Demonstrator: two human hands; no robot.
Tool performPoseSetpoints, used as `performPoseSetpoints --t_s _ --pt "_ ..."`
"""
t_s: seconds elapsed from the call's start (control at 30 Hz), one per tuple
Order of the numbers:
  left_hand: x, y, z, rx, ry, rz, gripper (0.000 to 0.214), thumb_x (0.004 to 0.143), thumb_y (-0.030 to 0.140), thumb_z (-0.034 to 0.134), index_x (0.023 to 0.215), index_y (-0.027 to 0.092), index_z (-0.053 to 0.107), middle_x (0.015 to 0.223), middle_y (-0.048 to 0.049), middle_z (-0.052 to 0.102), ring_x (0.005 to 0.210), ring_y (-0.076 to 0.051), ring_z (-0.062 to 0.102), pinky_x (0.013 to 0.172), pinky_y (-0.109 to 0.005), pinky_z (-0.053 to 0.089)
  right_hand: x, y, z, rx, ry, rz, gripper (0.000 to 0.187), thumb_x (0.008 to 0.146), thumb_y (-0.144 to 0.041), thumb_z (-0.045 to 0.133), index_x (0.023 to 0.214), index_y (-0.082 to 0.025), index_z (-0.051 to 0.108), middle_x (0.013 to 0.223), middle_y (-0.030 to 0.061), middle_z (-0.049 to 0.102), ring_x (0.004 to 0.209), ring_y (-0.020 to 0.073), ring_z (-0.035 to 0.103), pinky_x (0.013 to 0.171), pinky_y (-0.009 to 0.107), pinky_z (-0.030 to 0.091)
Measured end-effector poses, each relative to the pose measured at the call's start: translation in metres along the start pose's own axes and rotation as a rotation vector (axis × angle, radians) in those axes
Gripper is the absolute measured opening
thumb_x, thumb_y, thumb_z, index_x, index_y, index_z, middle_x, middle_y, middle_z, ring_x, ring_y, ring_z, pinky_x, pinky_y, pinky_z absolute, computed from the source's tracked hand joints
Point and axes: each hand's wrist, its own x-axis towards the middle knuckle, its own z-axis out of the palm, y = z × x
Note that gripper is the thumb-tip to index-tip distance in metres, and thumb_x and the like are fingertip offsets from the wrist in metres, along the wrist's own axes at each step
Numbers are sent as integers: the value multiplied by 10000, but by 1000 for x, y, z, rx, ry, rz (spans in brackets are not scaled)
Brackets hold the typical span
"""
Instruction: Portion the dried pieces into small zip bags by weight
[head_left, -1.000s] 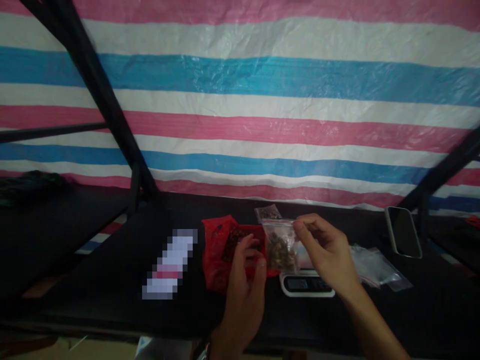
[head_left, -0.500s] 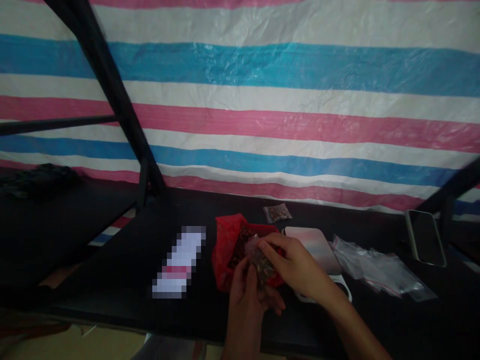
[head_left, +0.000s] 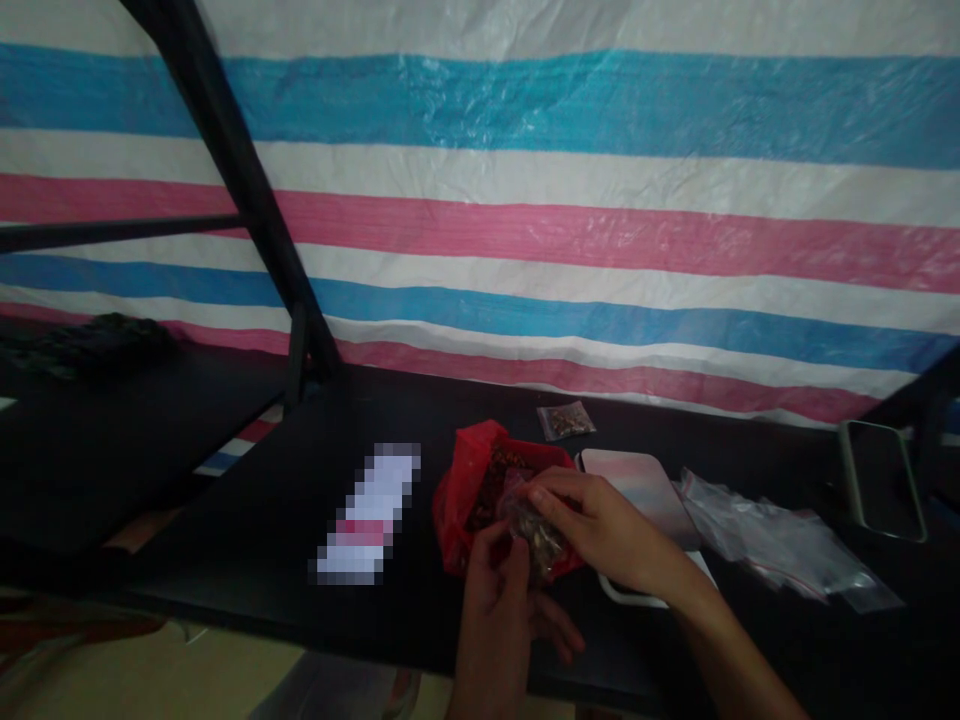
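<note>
Both my hands pinch a small clear zip bag (head_left: 541, 535) with brownish dried bits inside. My left hand (head_left: 501, 590) grips its near left side, thumb and index closed, the other fingers loosely spread beneath. At the upper right of the bag, the fingers of my right hand (head_left: 589, 515) press on the plastic near its top. Under and behind them sits an open red plastic bag (head_left: 469, 470), holding small dark reddish-brown pieces. Part of that red bag is hidden by my hands. Whether the zip bag's mouth is sealed I cannot tell.
A filled zip bag (head_left: 567, 420) lies behind the red bag. To the right are a silver-topped scale (head_left: 637, 485), a pile of flat clear zip bags (head_left: 780, 540) and a phone (head_left: 883, 480). A blurred-out strip (head_left: 367, 515) lies left on the black table (head_left: 270, 560).
The view has shifted slightly, so the tabletop things appear a little further right. Both hands still hold the small zip bag, with only slight finger movement.
</note>
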Motion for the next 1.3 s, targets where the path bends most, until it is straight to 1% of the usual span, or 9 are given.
performPoseSetpoints --t_s 0.13,0.27,0.47,0.57,0.8,0.93,1.0,1.13,1.3 --pt "-1 -3 5 24 24 51 685 850 698 708 1260 264 373 665 36 731 389 -205 680 390 -221 444 0 0 3 1 51 11 372 1064 -406 546 831 -210 761 881 38 774 809 191 689 727 280 508" --pt "6 -13 4 7 47 26 705 808 731 720 1219 264 387 671 34 729 378 -233 684 363 -224 411 -1 3 4 -10 39 26 365 1059 -396 559 823 -209 765 893 34 768 810 188 684 724 279 505" --pt "11 -11 4 -37 89 42 812 781 723 758 1310 274 334 656 45 729 362 -242 675 354 -233 427 -3 2 7 2 61 15 266 1058 -355 585 1012 -237 819 1082 50 788 1023 218 706 930 323 511" --pt "8 -4 6 -30 72 26 812 802 698 758 1333 273 314 691 30 745 391 -241 694 370 -230 441 -2 1 8 21 65 12 268 1062 -370 583 1048 -249 821 1103 53 788 1053 224 706 958 336 508" --pt "1 0 13 88 72 110 745 882 649 688 1423 290 323 860 -7 766 375 -163 657 370 -213 448 -1 7 0 113 152 25 326 1039 -448 568 941 -219 778 985 59 800 918 219 715 847 322 539" --pt "0 3 11 288 139 261 664 909 642 668 1433 290 462 1095 -80 775 394 -86 612 360 -192 394 -1 13 -4 335 296 82 321 931 -513 688 1076 -227 705 877 22 773 749 186 688 654 273 527" --pt "3 7 6 399 150 338 613 932 641 641 1403 260 546 1038 -77 780 423 -98 610 398 -221 437 -1 13 -6 371 306 85 307 903 -495 714 1059 -231 707 834 7 754 707 173 664 623 261 509" --pt "11 16 -5 522 147 462 536 986 616 585 1347 222 633 958 -76 771 529 -156 651 557 -307 562 -1 7 -11 234 322 58 219 910 -431 693 899 -225 766 747 -2 698 669 162 596 616 265 474" --pt "19 21 -10 581 172 565 464 1014 557 571 1338 238 665 949 -72 755 607 -182 662 591 -322 564 -3 1 -12 204 370 18 164 896 -362 703 879 -227 792 691 -17 657 618 144 528 574 256 428"
